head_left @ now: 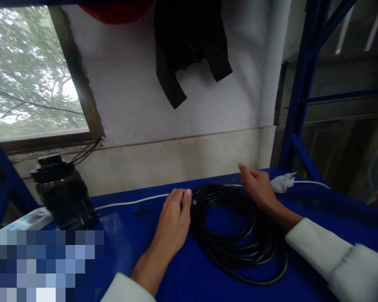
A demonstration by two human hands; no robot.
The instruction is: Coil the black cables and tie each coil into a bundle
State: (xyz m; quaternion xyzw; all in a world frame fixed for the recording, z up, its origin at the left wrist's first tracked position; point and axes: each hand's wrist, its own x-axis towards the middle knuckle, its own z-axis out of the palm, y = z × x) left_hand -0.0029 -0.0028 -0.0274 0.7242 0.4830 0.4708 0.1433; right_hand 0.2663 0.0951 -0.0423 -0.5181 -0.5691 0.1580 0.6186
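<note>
A coil of black cable (239, 247) lies in loose loops on the blue table surface (129, 247). At the coil's left edge is my left hand (176, 216), palm down, its fingers close together; whether they grip the cable is hidden. Above the coil's upper right side, my right hand (258, 184) has its fingers curled and the thumb raised; what it holds, if anything, is too hidden to make out. A white cord (122, 204) runs behind the coil along the back of the table.
A dark bottle (64, 195) and a white box (34, 219) stand at the left. Crumpled white plastic (282, 183) lies beyond my right hand. Small black bits (143, 212) are left of the coil. A black bag (189, 37) hangs above; blue posts (297, 96) frame the table.
</note>
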